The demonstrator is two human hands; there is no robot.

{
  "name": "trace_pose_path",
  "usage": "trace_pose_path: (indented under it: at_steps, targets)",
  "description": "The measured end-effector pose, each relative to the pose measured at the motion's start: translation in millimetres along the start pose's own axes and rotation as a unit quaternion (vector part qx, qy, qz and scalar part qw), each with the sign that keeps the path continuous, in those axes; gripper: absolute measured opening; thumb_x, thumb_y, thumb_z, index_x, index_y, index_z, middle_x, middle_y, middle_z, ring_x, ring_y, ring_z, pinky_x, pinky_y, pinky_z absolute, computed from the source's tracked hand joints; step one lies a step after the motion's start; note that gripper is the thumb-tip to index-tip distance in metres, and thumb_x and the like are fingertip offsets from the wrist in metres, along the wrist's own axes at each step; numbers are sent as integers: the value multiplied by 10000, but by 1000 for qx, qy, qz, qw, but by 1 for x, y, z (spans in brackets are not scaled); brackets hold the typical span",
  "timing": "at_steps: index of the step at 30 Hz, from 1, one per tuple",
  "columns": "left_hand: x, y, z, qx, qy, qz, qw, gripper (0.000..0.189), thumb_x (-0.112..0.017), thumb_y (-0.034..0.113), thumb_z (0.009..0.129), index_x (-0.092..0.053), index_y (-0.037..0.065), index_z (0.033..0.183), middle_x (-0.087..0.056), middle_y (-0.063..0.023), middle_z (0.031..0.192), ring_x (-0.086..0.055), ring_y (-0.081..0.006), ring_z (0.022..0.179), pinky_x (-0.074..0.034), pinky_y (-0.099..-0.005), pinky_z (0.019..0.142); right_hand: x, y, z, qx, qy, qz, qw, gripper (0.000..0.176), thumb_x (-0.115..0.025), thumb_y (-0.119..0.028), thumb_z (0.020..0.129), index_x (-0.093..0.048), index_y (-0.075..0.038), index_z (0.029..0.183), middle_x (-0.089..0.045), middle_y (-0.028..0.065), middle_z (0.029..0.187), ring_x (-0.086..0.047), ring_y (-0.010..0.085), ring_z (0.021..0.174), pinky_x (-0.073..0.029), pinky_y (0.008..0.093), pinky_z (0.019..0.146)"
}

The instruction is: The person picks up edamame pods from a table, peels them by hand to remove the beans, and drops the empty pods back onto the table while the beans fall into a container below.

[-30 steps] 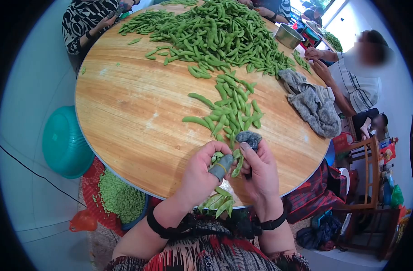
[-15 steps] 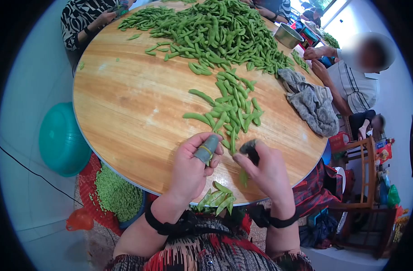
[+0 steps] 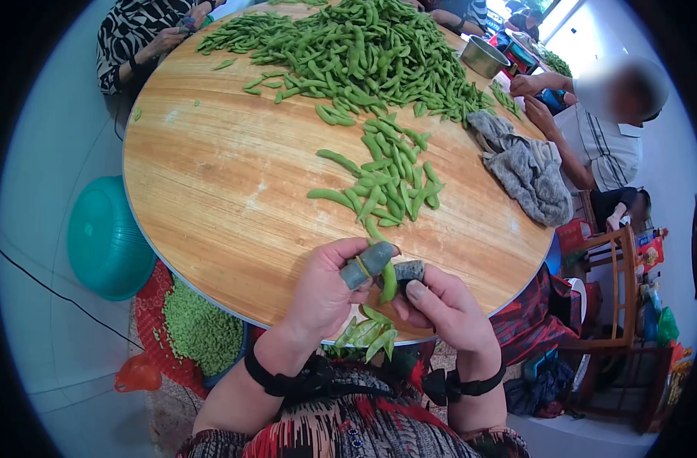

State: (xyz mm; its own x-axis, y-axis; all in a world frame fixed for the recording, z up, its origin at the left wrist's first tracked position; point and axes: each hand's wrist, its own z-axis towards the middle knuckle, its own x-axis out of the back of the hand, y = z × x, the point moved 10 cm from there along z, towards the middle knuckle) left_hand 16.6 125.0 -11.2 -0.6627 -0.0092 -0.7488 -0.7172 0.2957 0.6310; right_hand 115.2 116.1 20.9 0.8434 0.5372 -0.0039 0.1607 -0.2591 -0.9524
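Note:
My left hand (image 3: pixel 318 290) is closed, its thumb in a grey-green cover with a yellow band pressing on a green soybean pod (image 3: pixel 389 281). My right hand (image 3: pixel 451 305) is pinched at the lower end of the same pod, and a dark grey cover wraps one of its digits. Between the hands the pod hangs roughly upright; its upper part is partly hidden by the left thumb. Just beneath, flattened pale pods (image 3: pixel 370 334) lie at the table's near edge. Beyond my fingers sits a small group of whole pods (image 3: pixel 394 172).
A large heap of soybean pods (image 3: pixel 363 57) covers the far side of the round wooden table (image 3: pixel 211 175). A grey cloth (image 3: pixel 527 172) and a metal bowl (image 3: pixel 484 57) are at right. Shelled beans (image 3: pixel 199 328) fill a container below left, near a teal basin (image 3: pixel 108 237). Other people sit around.
My right hand has come down from beside the small pod group toward my left hand, bringing a pod between them. The left thumb has swung toward the right, onto the pod.

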Motion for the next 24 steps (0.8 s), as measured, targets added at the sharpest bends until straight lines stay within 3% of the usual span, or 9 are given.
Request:
trace_pose_path:
  at_steps: [7,9,12,13,15,18,21,22,24]
  targets:
    - [1,-2,2,-25,-15,41,999,130,-629,57,808,-648,21,932,-579,11,749,-438,-6,553,-290,-144,435,-1,14,4,-21,-39,75,996,218,-426,-194,956,-542,-39,857,-457,-61,657,-336,7,514,-244,160,449]
    - [-1,16,-1,-131,12,202,970,95,-640,68,802,-652,16,881,-577,15,732,-421,-10,542,-294,-155,449,-2,16,4,-25,-41,63,997,209,-431,-188,954,-550,-38,870,-464,-61,653,-334,5,500,-238,160,437]
    - [-5,18,-1,-183,-9,236,954,103,-620,91,821,-638,2,868,-583,3,746,-419,-20,526,-320,-162,465,-4,19,4,-33,-18,104,994,194,-445,-175,947,-567,-28,916,-494,-47,659,-326,-1,477,-225,152,421]
    - [-4,21,-3,-183,-8,236,954,103,-620,91,821,-638,2,868,-583,3,746,-419,-20,526,-320,-162,465,-5,25,3,-40,-34,148,988,187,-453,-168,943,-570,-22,935,-509,-39,670,-331,-5,479,-226,149,419]
    - [-7,-2,-2,0,-71,42,997,126,-594,106,839,-623,-5,892,-600,-18,785,-441,-24,526,-339,-155,468,-9,26,2,-50,-50,192,979,184,-461,-161,939,-573,-17,955,-524,-31,681,-336,-9,481,-227,147,417]
    - [-15,-7,-3,59,-125,-98,986,124,-575,22,811,-635,-16,913,-606,-31,747,-424,-7,527,-303,-149,454,-17,18,-1,-65,-74,278,956,171,-477,-154,930,-574,-16,964,-538,-25,685,-346,-6,478,-233,145,418]
    - [-12,-8,-1,76,-107,-107,986,109,-576,-16,799,-613,-17,902,-592,-17,724,-449,-14,542,-337,-157,460,-20,21,0,-89,-73,301,947,158,-459,-148,937,-568,-34,923,-544,-34,686,-332,-7,474,-221,143,421]
    - [-15,-9,-2,80,-107,-102,986,109,-576,-16,799,-613,-17,902,-592,-17,724,-449,-14,542,-337,-157,460,-12,20,5,-63,-44,209,975,149,-466,-136,928,-562,-32,881,-546,-24,667,-361,11,473,-254,164,422]
    - [-9,7,-1,-38,-28,7,999,117,-612,74,820,-577,1,904,-575,-32,846,-471,-24,570,-349,-145,463,-6,17,9,-36,-10,120,992,150,-472,-125,920,-555,-30,839,-547,-13,648,-391,29,472,-287,186,423]
